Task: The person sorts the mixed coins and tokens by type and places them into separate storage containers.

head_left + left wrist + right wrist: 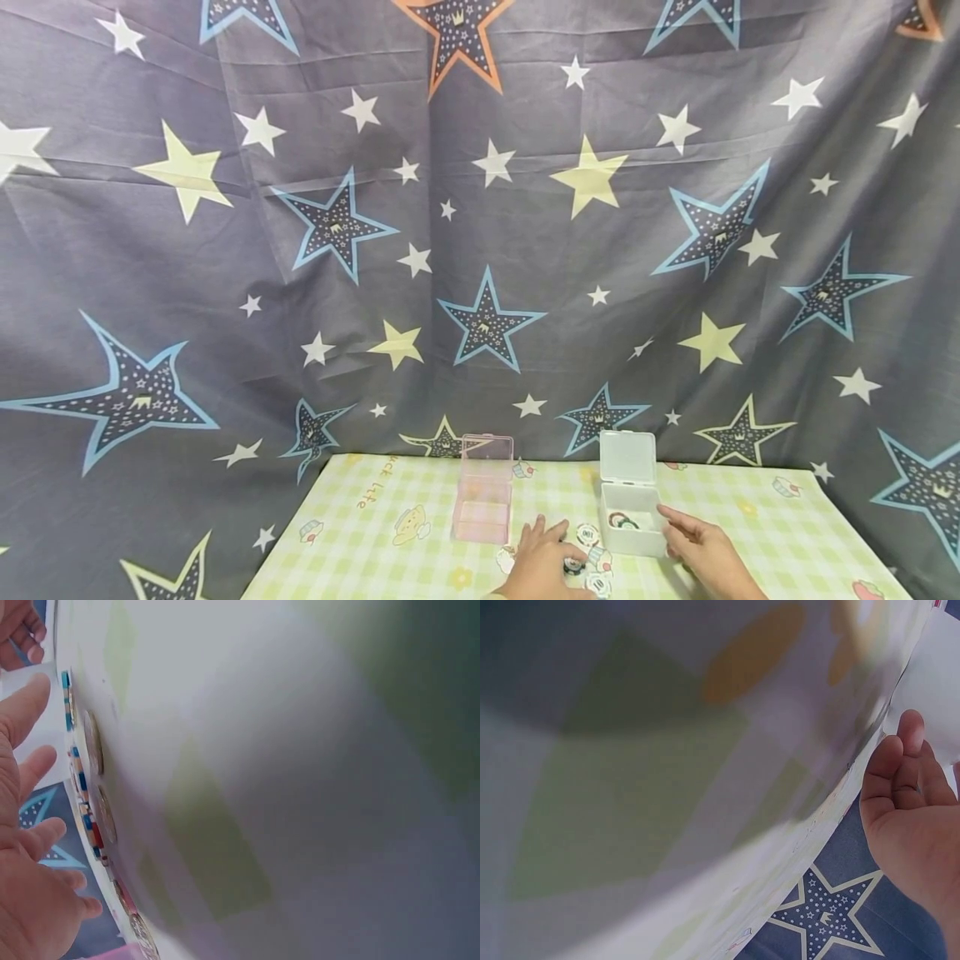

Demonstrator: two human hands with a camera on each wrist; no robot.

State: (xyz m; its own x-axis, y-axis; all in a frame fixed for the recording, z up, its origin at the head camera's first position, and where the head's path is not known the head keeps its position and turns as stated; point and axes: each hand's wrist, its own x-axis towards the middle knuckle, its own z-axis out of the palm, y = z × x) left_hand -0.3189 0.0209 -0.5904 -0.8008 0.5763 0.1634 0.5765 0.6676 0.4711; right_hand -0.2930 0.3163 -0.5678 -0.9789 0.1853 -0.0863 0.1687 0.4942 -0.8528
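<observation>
My left hand [543, 562] reaches low over the table, fingers spread among several round poker chips. Around it lie a white chip [588, 534], a dark chip [573, 567] by the thumb and another pale chip [598, 583]. In the left wrist view its fingers are apart and loosely bent, with flat chips [94, 742] on the cloth beside them. My right hand [705, 550] has its fingertips at the right side of a white box [633, 543]. The box's lid stands up, and a few chips [622, 521] lie inside.
A pink see-through box [480, 525] with its lid raised stands left of the white one. A green checked cloth [360, 517] with printed pictures covers the table. A grey star-patterned curtain [480, 233] hangs close behind the table's far edge.
</observation>
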